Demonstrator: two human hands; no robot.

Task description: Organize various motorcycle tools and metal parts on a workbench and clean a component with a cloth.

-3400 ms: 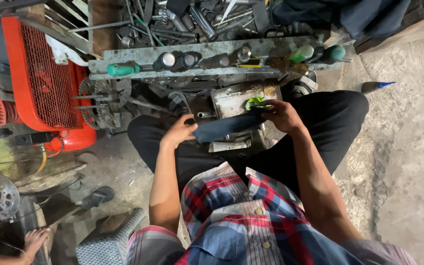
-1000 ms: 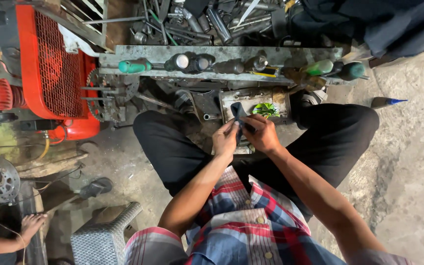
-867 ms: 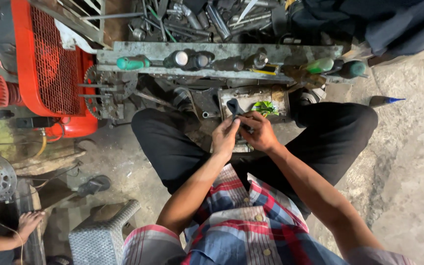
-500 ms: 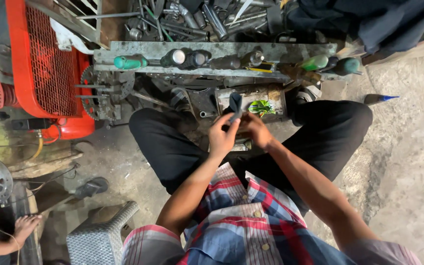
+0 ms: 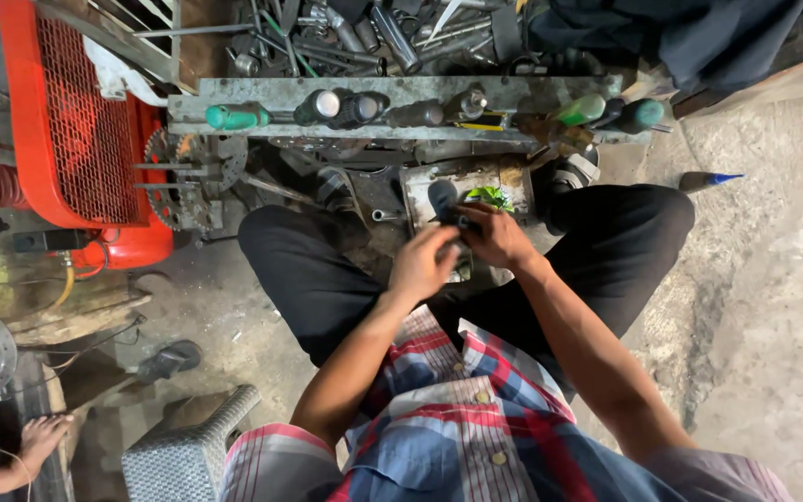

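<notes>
I sit on the floor with my knees apart, both hands meeting in front of me. My left hand (image 5: 423,263) and my right hand (image 5: 494,237) both grip a small dark part (image 5: 443,198) whose rounded end sticks up above my fingers. Just beyond it lies a dirty metal tray (image 5: 513,177) with a green object (image 5: 489,195) in it. Most of the dark part is hidden by my fingers.
A grey metal rack (image 5: 401,93) holds screwdrivers with green and black handles. Behind it is a pile of loose tools (image 5: 364,37). A red machine with a mesh guard (image 5: 76,121) stands left. Another person's foot (image 5: 39,437) shows at bottom left, beside a metal stool (image 5: 188,446).
The long dark part was held flat across my lap between spread hands. Now my hands have come together around it and lifted it upright, toward the tray.
</notes>
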